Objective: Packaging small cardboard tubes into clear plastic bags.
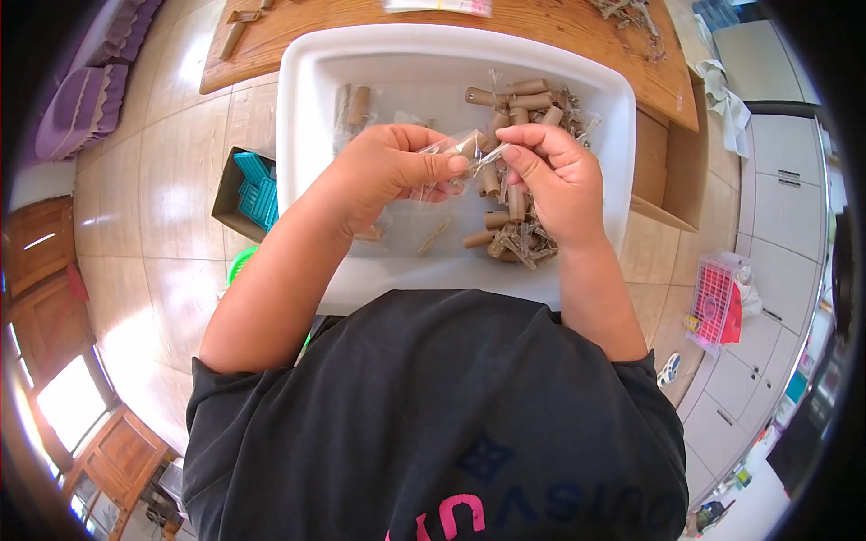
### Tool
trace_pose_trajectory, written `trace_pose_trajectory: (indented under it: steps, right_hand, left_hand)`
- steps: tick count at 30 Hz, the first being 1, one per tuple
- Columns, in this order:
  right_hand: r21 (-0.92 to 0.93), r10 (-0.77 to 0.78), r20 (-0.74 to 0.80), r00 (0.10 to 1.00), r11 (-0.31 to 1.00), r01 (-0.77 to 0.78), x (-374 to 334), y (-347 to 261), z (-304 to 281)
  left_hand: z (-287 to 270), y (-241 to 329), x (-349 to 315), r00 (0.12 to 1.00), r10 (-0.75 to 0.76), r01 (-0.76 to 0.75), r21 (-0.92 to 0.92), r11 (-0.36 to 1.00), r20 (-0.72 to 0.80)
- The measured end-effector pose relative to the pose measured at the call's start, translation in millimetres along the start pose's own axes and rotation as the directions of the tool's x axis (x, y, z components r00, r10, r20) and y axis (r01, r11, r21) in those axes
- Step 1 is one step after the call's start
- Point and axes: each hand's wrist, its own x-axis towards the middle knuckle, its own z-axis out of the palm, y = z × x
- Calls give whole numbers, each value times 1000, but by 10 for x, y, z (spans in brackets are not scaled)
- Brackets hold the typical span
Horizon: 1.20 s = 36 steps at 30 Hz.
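Above a white plastic tub [296,117], my left hand [392,171] is closed on a small clear plastic bag [435,151]. A brown cardboard tube [471,142] shows at the bag's mouth; how far it sits inside is hard to make out. My right hand [561,176] pinches a small bundle of pale twisted cord [490,158] between thumb and fingers, right beside the tube. Under and beyond the right hand lie several loose brown tubes [530,102] and a tangle of cord bundles [523,243]. Left of them, a bagged tube [359,105] lies in the tub.
A wooden table [577,45] stands beyond the tub, with more cord bundles [627,11] at its far right. An open cardboard box [672,171] is to the right. On the floor at left, a dark box [236,203] holds turquoise plastic baskets [259,191]. Grey cabinets line the right.
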Motion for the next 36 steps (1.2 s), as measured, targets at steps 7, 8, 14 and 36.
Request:
trace_pose_trajectory:
  steps: [7, 8, 14, 36]
  right_hand:
    - [-134, 22, 55, 998, 991, -15, -7, 9, 29]
    - [-132, 14, 47, 999, 991, -8, -7, 21, 32]
    - [-112, 84, 99, 992, 991, -72, 8, 63, -24]
    - [-49, 20, 24, 1000, 999, -19, -36, 82, 135]
  left_hand:
    - [9, -37, 21, 1000, 8, -9, -62, 998, -2]
    - [7, -38, 18, 1000, 9, -10, -72, 997, -10]
    - [-13, -24, 11, 999, 16, -22, -157, 987, -37]
    - [205, -214, 62, 997, 72, -59, -525, 849, 3]
